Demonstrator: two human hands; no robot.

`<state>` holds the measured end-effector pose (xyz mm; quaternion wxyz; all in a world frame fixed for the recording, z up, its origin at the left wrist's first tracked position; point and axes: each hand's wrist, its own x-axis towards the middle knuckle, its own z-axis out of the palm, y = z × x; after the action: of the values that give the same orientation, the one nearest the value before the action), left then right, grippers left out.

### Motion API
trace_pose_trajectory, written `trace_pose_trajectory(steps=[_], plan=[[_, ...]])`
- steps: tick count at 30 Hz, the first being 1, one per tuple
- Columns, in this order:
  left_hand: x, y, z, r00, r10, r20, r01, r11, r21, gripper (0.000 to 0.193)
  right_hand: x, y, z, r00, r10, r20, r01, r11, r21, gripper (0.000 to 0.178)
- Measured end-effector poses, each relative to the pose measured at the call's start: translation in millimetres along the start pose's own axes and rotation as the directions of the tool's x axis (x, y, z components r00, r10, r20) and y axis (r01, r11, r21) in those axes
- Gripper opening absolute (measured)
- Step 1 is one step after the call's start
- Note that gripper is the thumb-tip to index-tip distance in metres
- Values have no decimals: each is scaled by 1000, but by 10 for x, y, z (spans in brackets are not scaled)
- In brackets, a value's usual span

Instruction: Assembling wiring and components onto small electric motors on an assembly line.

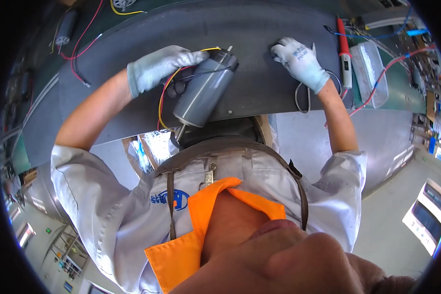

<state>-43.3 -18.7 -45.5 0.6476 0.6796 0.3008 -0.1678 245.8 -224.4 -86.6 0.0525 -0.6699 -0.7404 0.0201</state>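
Note:
A grey cylindrical electric motor (204, 95) lies at a slant over the near part of the dark bench, its metal shaft toward my body. My left hand (161, 68), in a pale glove, grips it by the far left side, with fingertips by its end and the yellow and red wires. A thin black lead crosses the casing. To the right, my gloved right hand (299, 61) rests on the bench with its fingers curled. Whatever is in that hand, if anything, is hidden. A grey cable (303, 100) loops beside its wrist.
Right of my right hand lie a red-and-white pen-shaped tool (344, 54) and a clear plastic tray (370, 73). Another motor (66, 28) and loose red wire (74, 56) lie at the far left. The bench's near edge (230, 113) runs before my body.

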Motion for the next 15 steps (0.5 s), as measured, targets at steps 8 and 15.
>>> trace_pose_trajectory(steps=[8, 15], plan=[[-205, 411, -209, 982, -186, 16, 177, 958, 227, 57, 19, -724, -682, 891, 451, -39, 156, -225, 962, 24], [-308, 552, -193, 968, -249, 2, 237, 926, 292, 65, 304, -1415, -90, 941, 220, 256, -35, -690, 723, 33]])
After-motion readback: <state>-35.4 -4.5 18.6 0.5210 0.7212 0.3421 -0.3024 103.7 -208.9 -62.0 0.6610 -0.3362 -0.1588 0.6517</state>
